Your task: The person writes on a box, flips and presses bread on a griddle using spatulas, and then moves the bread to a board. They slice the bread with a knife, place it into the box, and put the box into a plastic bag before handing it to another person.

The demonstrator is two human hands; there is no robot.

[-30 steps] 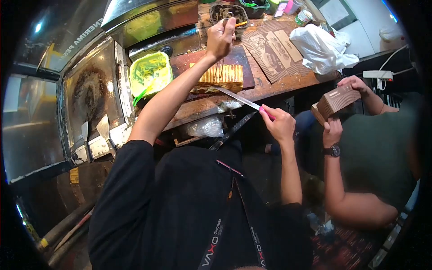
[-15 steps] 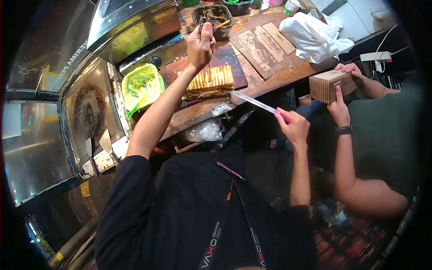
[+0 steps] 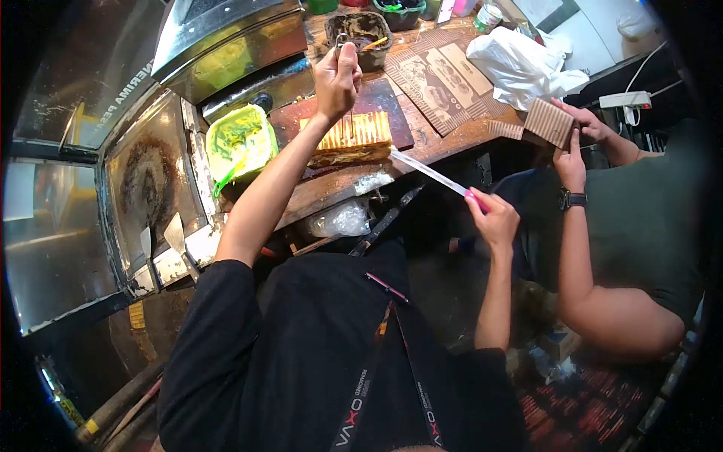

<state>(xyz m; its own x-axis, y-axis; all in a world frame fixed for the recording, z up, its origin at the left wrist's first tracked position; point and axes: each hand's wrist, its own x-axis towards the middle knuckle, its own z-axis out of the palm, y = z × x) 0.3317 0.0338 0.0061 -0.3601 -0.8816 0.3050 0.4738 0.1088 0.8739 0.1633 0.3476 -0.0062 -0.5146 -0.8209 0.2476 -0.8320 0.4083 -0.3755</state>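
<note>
A block of toasted bread (image 3: 369, 129) with a ridged golden top and a filled side lies on a dark red board (image 3: 395, 119). Over it, my left hand (image 3: 337, 81) is closed round the looped handle of a thin metal tool, whose lower part comes down onto the bread. My right hand (image 3: 495, 218) grips the pink handle of a long knife (image 3: 429, 172). The blade points up and left, its tip at the right end of the bread.
Left of the board is a tub of yellow-green spread (image 3: 239, 143); behind it, a brown tub (image 3: 358, 39). Flat cardboard (image 3: 440, 83) and a white plastic bag (image 3: 520, 66) lie right. A co-worker's hands hold a striped box (image 3: 548, 124). Two scrapers (image 3: 177, 237) rest by the griddle.
The co-worker's box has tilted and turned, and its flap now shows. My knife's tip has shifted slightly right along the bread's end. My left hand has hardly moved.
</note>
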